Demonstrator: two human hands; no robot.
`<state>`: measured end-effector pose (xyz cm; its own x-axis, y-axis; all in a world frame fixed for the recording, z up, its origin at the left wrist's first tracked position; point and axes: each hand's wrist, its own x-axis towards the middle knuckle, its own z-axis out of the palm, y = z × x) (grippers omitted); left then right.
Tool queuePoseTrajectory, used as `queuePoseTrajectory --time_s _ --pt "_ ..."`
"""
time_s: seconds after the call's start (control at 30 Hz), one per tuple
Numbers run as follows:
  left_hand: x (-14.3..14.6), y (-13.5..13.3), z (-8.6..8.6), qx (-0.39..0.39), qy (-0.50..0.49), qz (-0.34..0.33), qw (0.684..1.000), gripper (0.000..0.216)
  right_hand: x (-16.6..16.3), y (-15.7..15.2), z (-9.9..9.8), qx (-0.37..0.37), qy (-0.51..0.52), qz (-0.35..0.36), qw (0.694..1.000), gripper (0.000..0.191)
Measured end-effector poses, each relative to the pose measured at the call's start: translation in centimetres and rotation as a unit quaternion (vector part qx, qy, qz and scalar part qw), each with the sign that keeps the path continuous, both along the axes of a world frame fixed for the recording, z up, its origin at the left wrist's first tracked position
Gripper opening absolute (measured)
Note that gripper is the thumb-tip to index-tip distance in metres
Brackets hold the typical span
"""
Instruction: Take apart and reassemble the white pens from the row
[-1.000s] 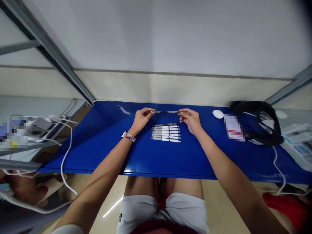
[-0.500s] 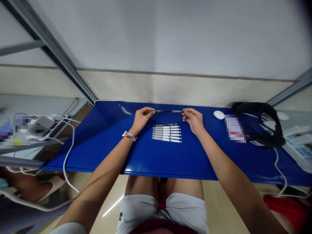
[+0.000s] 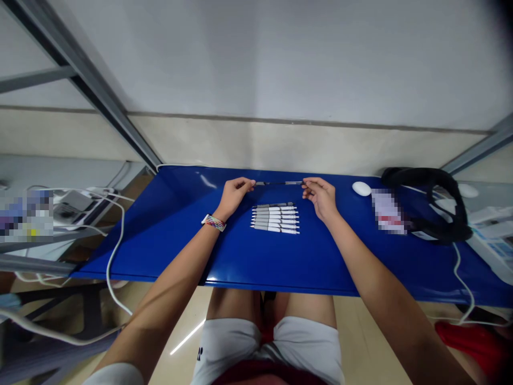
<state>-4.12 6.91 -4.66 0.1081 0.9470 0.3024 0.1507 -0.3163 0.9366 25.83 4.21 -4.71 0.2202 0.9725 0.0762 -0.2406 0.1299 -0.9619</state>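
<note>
A slim dark pen [image 3: 274, 183] with grey parts lies level between my two hands, near the back of the blue table. My left hand [image 3: 236, 193] pinches its left end between thumb and fingers. At the other end, the fingertips of my right hand [image 3: 321, 196] are closed on the pen. Just nearer to me is a neat row of several white-and-grey pens [image 3: 274, 219], side by side, their tips to the left. A darker pen [image 3: 274, 205] tops that row on its far side.
On the blue table [image 3: 256, 262], a white mouse-like oval [image 3: 361, 189], a blurred packet [image 3: 388, 211] and a black headset-like strap [image 3: 443, 182] lie to the right. A white cable [image 3: 116, 251] hangs over the left edge. Grey frame posts [image 3: 108, 107] and a wall stand behind.
Both hands keep their hold on the pen, almost unmoved; the view shifts slightly. At the lower left, another person's leg and foot have largely gone from sight, showing dark chair legs.
</note>
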Motion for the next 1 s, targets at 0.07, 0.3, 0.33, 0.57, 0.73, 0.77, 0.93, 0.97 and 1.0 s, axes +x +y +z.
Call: queuePoseTrajectory --time_s 0.07,0.3,0.33,0.57,0.73,0.77,0.93,0.97,1.0 --pt "0.00 0.01 -0.07 -0.003 -0.006 -0.002 1.000 0.036 -0.05 -0.05 0.08 -0.003 0.006 0.004 1.000 0.021" --pt "0.11 -0.32 0.32 -0.013 -0.001 0.010 1.000 0.037 -0.09 -0.13 0.38 -0.022 0.041 0.009 0.999 0.017" --pt "0.10 -0.34 0.33 -0.013 -0.003 0.009 1.000 0.037 -0.07 -0.12 0.38 -0.022 0.041 0.007 0.999 0.017" --pt "-0.01 -0.16 0.10 -0.011 -0.001 0.005 1.000 0.038 0.06 -0.07 0.17 -0.005 -0.003 -0.009 1.000 0.019" --pt "0.04 -0.24 0.20 -0.015 -0.004 0.005 1.000 0.038 0.06 -0.10 0.18 0.002 -0.010 -0.014 1.000 0.021" --pt "0.03 -0.26 0.21 -0.014 -0.003 0.005 1.000 0.038 0.05 -0.11 0.20 0.002 -0.011 -0.016 1.000 0.021" --pt "-0.09 -0.18 0.06 -0.007 0.006 0.002 1.000 0.041 0.04 -0.12 0.31 0.001 -0.003 -0.016 1.000 0.021" --pt "-0.10 -0.15 0.03 -0.007 0.007 0.003 1.000 0.041 0.04 -0.12 0.33 0.000 0.000 -0.017 1.000 0.021" --pt "-0.11 -0.12 0.02 -0.008 0.008 0.004 1.000 0.041 0.05 -0.13 0.34 0.000 0.002 -0.018 1.000 0.021"
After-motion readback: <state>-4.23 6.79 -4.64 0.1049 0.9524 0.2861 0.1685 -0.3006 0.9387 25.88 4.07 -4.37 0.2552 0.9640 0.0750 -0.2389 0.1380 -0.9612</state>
